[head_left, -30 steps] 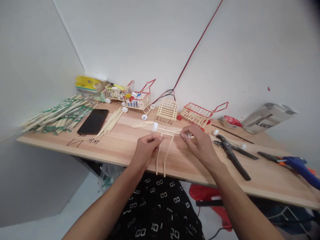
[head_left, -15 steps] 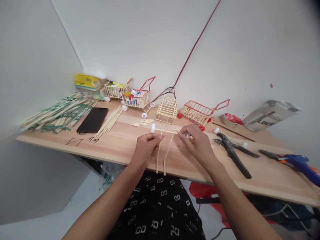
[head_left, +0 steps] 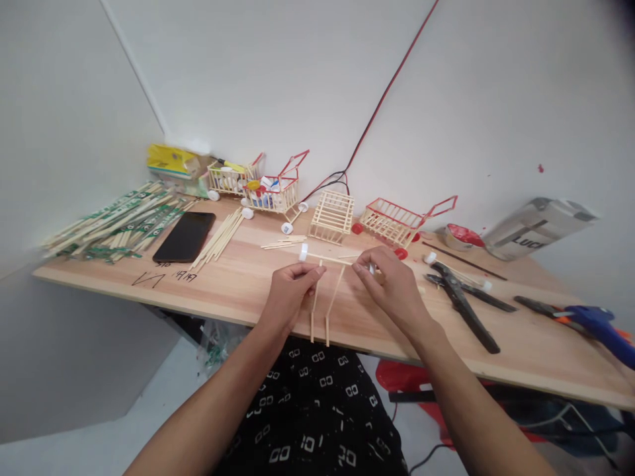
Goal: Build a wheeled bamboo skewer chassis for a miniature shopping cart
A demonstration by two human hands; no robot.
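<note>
A small frame of thin wooden sticks [head_left: 336, 291] is between my hands, over the front edge of the table. Two bent legs run down from its crossbar toward me, and a white bottle cap [head_left: 303, 251] sits at the crossbar's left end. My left hand [head_left: 288, 294] is closed, thumb and finger pinching the frame near the top of the left leg. At the crossbar's right end my right hand [head_left: 394, 284] is closed in a pinch. Its fingers partly cover another white piece there.
Behind are a plain stick basket [head_left: 331, 218] and red-trimmed mini carts [head_left: 389, 221]. Loose sticks [head_left: 221, 238], a phone [head_left: 184, 238] and wrapped chopsticks [head_left: 119, 221] lie left. On the right are black pliers [head_left: 464, 307], a blue glue gun [head_left: 600, 327] and a red-stained cup [head_left: 464, 237].
Almost nothing differs. Both hands keep their pinch on the stick frame, and the view has shifted very slightly.
</note>
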